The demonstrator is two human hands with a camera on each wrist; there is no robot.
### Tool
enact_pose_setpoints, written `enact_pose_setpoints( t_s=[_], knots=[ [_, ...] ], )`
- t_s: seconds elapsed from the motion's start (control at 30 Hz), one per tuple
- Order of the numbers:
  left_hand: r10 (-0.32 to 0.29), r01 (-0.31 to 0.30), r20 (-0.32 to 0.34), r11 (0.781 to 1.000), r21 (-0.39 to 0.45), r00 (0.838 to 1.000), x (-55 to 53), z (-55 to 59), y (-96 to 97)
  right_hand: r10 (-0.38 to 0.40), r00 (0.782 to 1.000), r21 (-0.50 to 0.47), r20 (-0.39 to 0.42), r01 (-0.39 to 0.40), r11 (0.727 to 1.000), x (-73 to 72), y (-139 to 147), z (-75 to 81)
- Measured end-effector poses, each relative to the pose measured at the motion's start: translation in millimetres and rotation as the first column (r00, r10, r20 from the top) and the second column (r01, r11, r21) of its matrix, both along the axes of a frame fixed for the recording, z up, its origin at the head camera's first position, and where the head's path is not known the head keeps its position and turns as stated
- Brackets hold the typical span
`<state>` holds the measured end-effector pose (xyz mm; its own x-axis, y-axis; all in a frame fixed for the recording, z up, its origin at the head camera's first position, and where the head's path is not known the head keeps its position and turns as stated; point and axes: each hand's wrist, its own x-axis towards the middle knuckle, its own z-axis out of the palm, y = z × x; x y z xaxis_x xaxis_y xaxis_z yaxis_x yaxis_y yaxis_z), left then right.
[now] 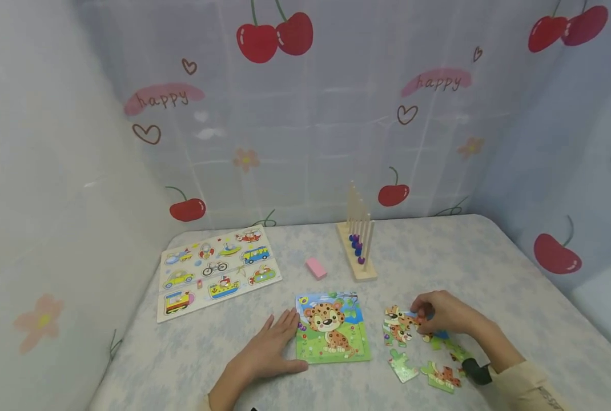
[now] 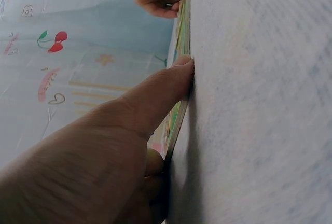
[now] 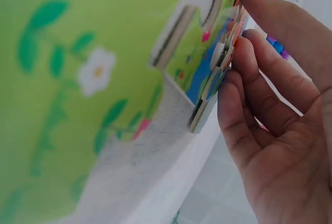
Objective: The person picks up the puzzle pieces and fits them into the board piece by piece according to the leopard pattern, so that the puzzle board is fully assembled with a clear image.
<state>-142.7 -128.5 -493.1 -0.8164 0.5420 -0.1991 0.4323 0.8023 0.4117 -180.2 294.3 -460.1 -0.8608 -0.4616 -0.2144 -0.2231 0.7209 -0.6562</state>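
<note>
A square jigsaw board (image 1: 331, 328) with a leopard cub picture lies flat at the table's middle. My left hand (image 1: 269, 351) rests at its left side, fingers fairly straight along the edge and thumb at the lower left corner. To the right, my right hand (image 1: 446, 313) pinches a jigsaw piece (image 1: 417, 321) between thumb and fingers, among loose leopard pieces. A joined-looking cluster with the cub's face (image 1: 399, 334) is left of these fingers. Nearer the front lie a green piece (image 1: 402, 366) and a spotted piece (image 1: 441, 378). In the right wrist view, a green piece with a white flower (image 3: 96, 71) looms close.
A white vehicle puzzle board (image 1: 218, 271) lies at the back left. Behind the leopard board are a pink block (image 1: 316, 268) and a wooden peg stand (image 1: 363, 273) with blue and purple beads. A cherry-print curtain (image 1: 305, 142) surrounds the table (image 1: 429, 251).
</note>
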Motion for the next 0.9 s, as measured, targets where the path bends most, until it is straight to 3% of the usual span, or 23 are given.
enact_pose_setpoints(
  t_s=[0.13,0.5,0.7,0.9],
  knots=[
    [-0.013,0.013,-0.021,1.0,-0.004,1.0,-1.7,2.4,2.8,0.013,1.0,0.008,-0.027,-0.013,1.0,1.2,2.8,3.2],
    [-0.003,0.003,0.001,1.0,-0.019,1.0,-0.5,3.9,0.2,0.016,0.996,0.052,-0.09,-0.011,0.999,-1.3,-2.7,2.3],
    [-0.008,0.008,-0.005,1.0,-0.012,1.0,-1.3,1.1,-1.0,0.004,0.998,0.058,-0.057,-0.001,0.998,-0.1,-1.5,1.4],
    [-0.009,0.009,-0.004,1.0,-0.002,1.0,-0.2,1.5,0.3,0.018,1.0,0.0,-0.015,-0.018,1.0,1.9,1.7,0.8]
  ],
)
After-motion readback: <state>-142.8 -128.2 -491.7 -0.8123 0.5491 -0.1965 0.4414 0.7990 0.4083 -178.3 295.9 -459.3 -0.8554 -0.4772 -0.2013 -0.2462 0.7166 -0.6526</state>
